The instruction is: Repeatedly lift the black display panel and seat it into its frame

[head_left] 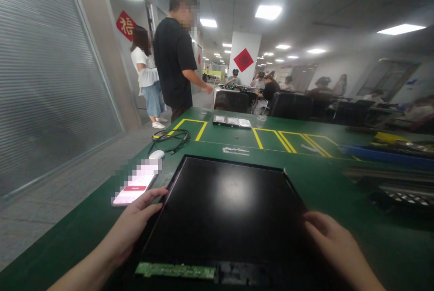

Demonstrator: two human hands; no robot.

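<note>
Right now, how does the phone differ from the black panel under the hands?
The phone is small with a lit screen; the black panel is far larger, dark and glossy. The left hand and right hand grip the panel's edges; the phone lies untouched. Both lie flat on the green table.

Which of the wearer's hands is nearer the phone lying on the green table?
Left. The left hand grips the left edge of the black panel, right beside the phone. The right hand rests on the panel's right edge, the whole panel away.

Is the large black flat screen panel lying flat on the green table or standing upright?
Lying flat. The large black flat screen panel faces up and reflects a ceiling light; left hand and right hand rest on its edges.
</note>
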